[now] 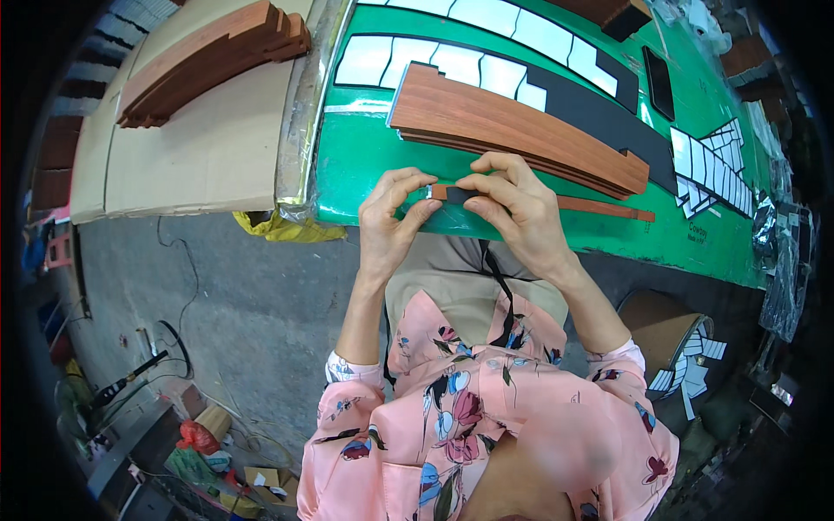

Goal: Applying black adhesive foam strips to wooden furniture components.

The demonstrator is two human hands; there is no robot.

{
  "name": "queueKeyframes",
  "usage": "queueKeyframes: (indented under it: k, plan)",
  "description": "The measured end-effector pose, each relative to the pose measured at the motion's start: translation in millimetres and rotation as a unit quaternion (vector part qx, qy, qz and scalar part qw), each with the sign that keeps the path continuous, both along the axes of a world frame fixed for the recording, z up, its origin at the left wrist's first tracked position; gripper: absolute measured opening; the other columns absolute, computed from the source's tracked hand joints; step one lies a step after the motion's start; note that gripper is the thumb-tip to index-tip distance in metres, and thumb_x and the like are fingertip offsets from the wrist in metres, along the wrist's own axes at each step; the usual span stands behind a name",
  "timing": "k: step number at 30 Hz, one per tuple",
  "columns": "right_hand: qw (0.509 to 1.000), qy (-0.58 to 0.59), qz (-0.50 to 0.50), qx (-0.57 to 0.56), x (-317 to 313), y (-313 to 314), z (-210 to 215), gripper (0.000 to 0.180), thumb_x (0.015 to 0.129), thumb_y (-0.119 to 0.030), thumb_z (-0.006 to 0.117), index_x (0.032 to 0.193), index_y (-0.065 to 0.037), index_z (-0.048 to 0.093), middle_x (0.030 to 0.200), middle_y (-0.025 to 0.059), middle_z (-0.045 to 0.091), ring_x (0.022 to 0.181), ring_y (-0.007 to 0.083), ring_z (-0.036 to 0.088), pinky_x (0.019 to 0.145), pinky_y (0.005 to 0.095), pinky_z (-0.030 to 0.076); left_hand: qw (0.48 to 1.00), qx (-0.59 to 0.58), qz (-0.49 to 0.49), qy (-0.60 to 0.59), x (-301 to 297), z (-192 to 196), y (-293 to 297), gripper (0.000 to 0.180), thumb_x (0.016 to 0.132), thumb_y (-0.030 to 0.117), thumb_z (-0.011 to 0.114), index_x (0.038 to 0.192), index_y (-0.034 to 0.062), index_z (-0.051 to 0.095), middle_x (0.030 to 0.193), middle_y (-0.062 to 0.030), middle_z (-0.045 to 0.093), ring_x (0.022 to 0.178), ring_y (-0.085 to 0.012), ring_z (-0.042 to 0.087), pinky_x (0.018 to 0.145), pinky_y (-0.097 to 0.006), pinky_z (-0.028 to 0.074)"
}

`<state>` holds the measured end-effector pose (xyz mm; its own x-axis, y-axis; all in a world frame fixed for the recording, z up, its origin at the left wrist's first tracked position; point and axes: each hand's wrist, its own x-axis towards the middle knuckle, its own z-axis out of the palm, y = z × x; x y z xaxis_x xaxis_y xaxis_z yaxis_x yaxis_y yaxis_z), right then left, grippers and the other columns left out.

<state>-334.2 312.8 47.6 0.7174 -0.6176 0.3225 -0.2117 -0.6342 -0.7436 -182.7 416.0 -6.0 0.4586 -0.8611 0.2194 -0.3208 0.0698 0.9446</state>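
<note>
Brown strip (pixel 440 192) in pinched hands (pixel 527 208)

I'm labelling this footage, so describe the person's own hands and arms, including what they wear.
The left hand and right hand are ungloved, with no watch or bracelet showing. The forearms are bare up to pink sleeves printed with dark red and blue flowers; their cuffs are pale.

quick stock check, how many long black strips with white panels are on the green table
2: the far strip at the top of the view, and the nearer strip just beyond the long brown stack, which partly hides it. More may lie underneath
</note>
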Motion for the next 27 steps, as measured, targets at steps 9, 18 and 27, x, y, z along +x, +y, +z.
queueKeyframes:
  k: [9, 18, 27]
  plan:
    - [0.996, 0.032, -0.044, -0.07, 12, 11, -8, 0.021, 0.07, -0.01, 0.072, 0.091, -0.008, 0.067, 0.086, 0.0019, 0.059, 0.071, 0.0184, 0.061, 0.057, 0.0319, 0.048, 1.0, -0.014, 0.017, -0.007, -1, -2, 0, 0.026, 0.075, 0.009, 0.072, 0.099, 0.0032, 0.065, 0.095, -0.0087, 0.062, 0.087, -0.0188, 0.058, 0.07, -0.029, 0.045]
    - [0.993, 0.055, -0.045, -0.094, 15, 10, -4, 0.021, 0.07, -0.009, 0.072, 0.09, -0.008, 0.067, 0.086, 0.002, 0.059, 0.073, 0.0187, 0.061, 0.057, 0.0318, 0.048, 0.999, -0.03, 0.021, -0.033, -1, -4, -3, 0.024, 0.075, 0.009, 0.072, 0.097, 0.0032, 0.065, 0.094, -0.009, 0.063, 0.083, -0.0187, 0.058, 0.068, -0.028, 0.045]
    - [0.992, 0.059, -0.04, -0.103, 16, 10, -3, 0.02, 0.07, -0.008, 0.071, 0.089, -0.008, 0.067, 0.085, 0.0019, 0.059, 0.074, 0.0184, 0.061, 0.057, 0.0318, 0.048, 0.999, -0.031, 0.022, -0.027, -1, -3, -2, 0.024, 0.075, 0.008, 0.072, 0.097, 0.0024, 0.065, 0.093, -0.0093, 0.063, 0.083, -0.0188, 0.058, 0.069, -0.028, 0.046]
